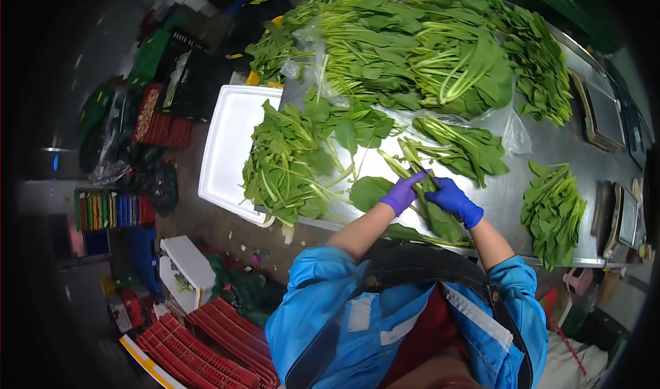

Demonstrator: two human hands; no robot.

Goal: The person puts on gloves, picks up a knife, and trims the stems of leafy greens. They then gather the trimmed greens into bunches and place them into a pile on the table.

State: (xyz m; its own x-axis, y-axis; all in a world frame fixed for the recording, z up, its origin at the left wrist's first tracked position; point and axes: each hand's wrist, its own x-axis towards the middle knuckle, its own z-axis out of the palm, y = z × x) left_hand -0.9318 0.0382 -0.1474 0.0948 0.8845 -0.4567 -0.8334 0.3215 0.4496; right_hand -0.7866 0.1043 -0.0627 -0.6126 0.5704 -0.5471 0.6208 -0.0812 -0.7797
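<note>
Both my hands are in purple-blue gloves, close together over the near edge of the metal table. My left hand (404, 193) is closed around the stalks of some leafy greens (443, 222), whose pale stem ends point away from me. Beside it, my right hand (454, 200) has its fingers curled in against the same greens. A thin dark shape shows between the hands, too small to make out. Just beyond them lies a loose bunch of greens (464, 148). Left of my hands a leafy pile (285, 165) overhangs a white tub (230, 141).
A large heap of greens (385, 52) on clear plastic (515, 134) covers the far part of the metal table (509, 200). Another bunch (553, 213) lies at the right. Red crates (199, 348) and a white foam box (182, 272) stand on the floor at the left.
</note>
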